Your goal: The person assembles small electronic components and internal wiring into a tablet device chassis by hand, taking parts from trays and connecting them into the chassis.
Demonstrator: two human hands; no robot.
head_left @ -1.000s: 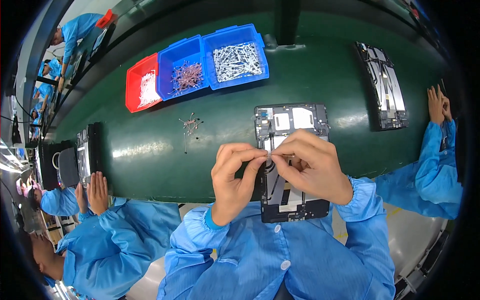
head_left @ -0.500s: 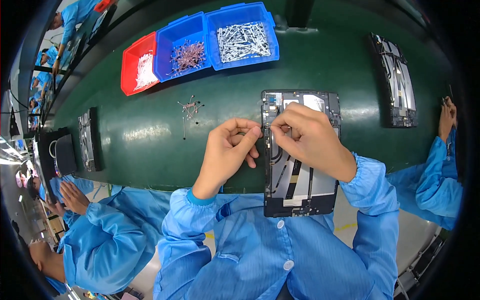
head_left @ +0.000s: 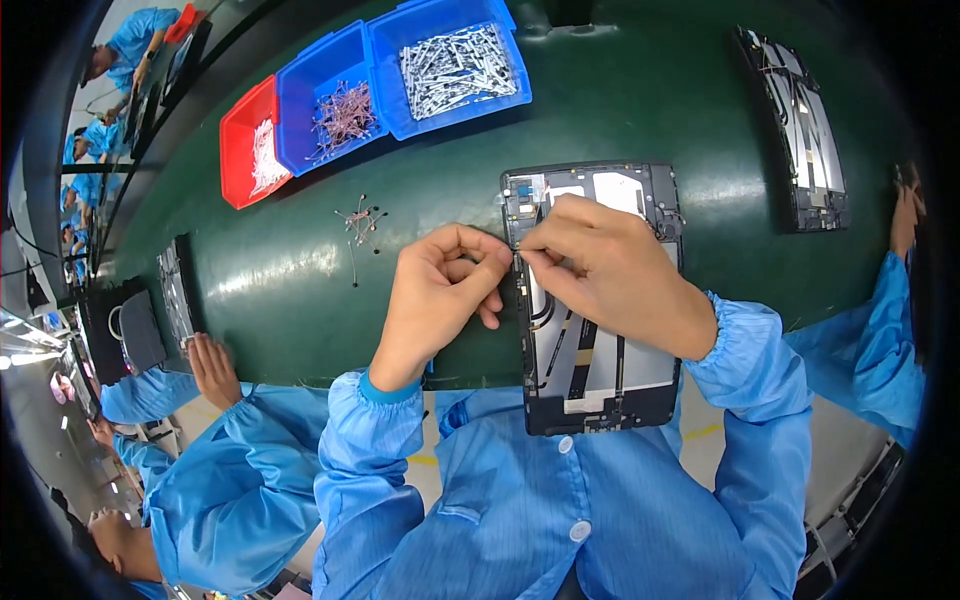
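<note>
An opened tablet [head_left: 648, 365] lies in front of me, its circuit boards, flat cables and silvery inner panels exposed. Its lower end reaches past the table's near edge. My left hand [head_left: 440, 295] is at its left edge, thumb and forefinger pinched together. From above, my right hand [head_left: 615, 275] covers the upper part of the tablet, and its pinched fingertips nearly meet the left ones at that edge. Whatever is between the fingertips is too small to make out. Left of my hands lies a loose cluster of thin wired parts [head_left: 361, 222] with small dark round ends.
A red bin [head_left: 234, 150] of white pieces, a blue bin [head_left: 292, 90] of pinkish wired parts and a blue bin [head_left: 390, 50] of black-and-white strips stand at the back. Other opened tablets lie right [head_left: 800, 130] and left [head_left: 176, 290]. A co-worker's hand [head_left: 212, 370] is at left.
My right fingertips have moved left from over the tablet to its edge, beside my left fingertips. The co-worker's hand at left has reached the tablet there. The whole view has shifted slightly.
</note>
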